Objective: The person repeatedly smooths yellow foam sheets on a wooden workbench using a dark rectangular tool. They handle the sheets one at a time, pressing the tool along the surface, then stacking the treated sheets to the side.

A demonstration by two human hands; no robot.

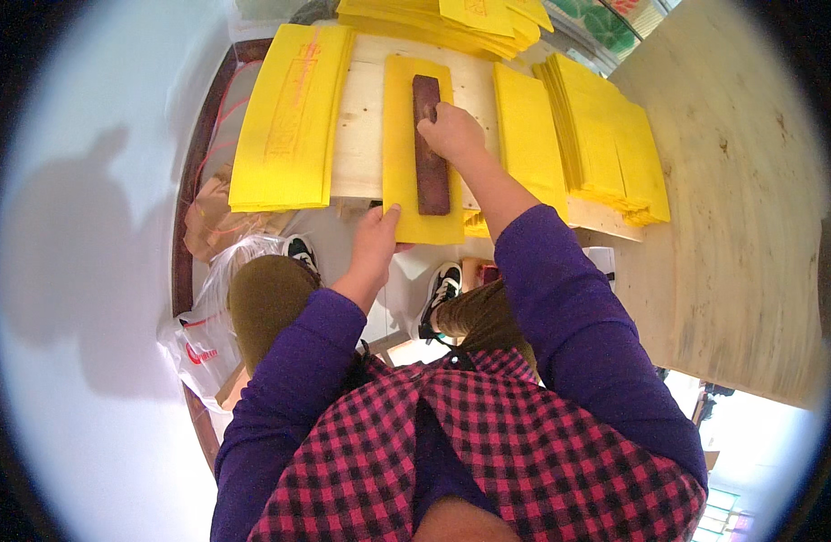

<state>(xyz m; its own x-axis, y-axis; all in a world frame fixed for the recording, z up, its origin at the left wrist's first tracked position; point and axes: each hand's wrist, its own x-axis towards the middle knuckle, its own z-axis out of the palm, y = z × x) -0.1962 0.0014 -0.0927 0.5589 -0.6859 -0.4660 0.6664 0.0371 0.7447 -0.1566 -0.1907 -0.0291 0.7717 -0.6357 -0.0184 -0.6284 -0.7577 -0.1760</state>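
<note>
A plain yellow sheet (pixel 397 117) lies lengthwise over the near edge of the wooden table, its near end sticking out past it. On top of it rests a long, narrow dark-red block (pixel 433 185). My right hand (pixel 453 135) is closed round the block's middle, with the thumb on top. My left hand (pixel 376 242) pinches the sheet's near left corner, thumb above and fingers underneath. To the left sits a stack of yellow sheets (pixel 284 126) with red printing on top. The underside of the block is hidden.
Plain yellow stacks (pixel 592 135) stand on the right, and more printed yellow sheets (pixel 443 27) lie at the far end. A tall wooden board (pixel 723 199) rises at right. Plastic bags (pixel 208 339) sit on the floor by the white wall at left. The tabletop (pixel 366 108) is pale wood.
</note>
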